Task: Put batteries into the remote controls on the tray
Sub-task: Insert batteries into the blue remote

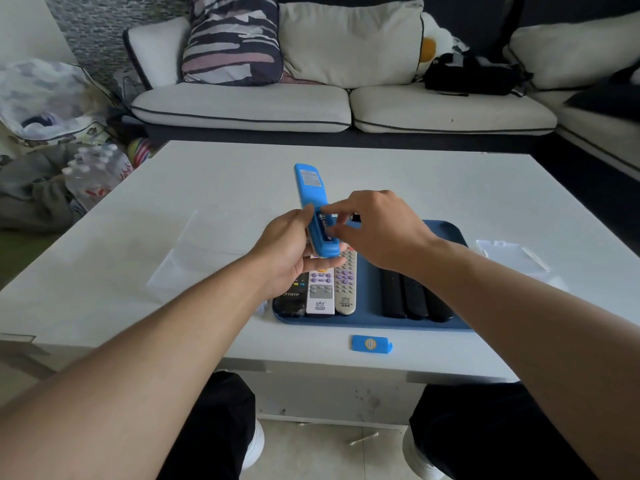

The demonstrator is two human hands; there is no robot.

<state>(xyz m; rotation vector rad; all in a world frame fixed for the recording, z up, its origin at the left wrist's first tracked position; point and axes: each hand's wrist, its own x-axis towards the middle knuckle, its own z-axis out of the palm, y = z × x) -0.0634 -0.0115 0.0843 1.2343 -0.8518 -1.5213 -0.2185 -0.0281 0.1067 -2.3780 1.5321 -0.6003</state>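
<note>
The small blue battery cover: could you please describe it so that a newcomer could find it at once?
On the white coffee table, look at the near edge, just in front of the blue tray. The battery cover lies there alone, a flat bright-blue piece with a round label, unlike the long remotes on the tray.

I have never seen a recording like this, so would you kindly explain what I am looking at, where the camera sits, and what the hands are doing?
There is no machine here: a person wears one wide-angle camera on the head, looking forward and down, so both arms reach into the picture from below. The person sits at a white table facing a sofa.

The left hand holds a blue remote back side up, with its battery compartment open. The right hand has its fingertips at a battery in that compartment, and seems to hold another small dark thing, hard to tell what.

On the table lies a blue tray with more remotes: a black one, a white remote, a beige remote, and dark remotes further right. The blue battery cover lies on the table nearer the person.
</note>
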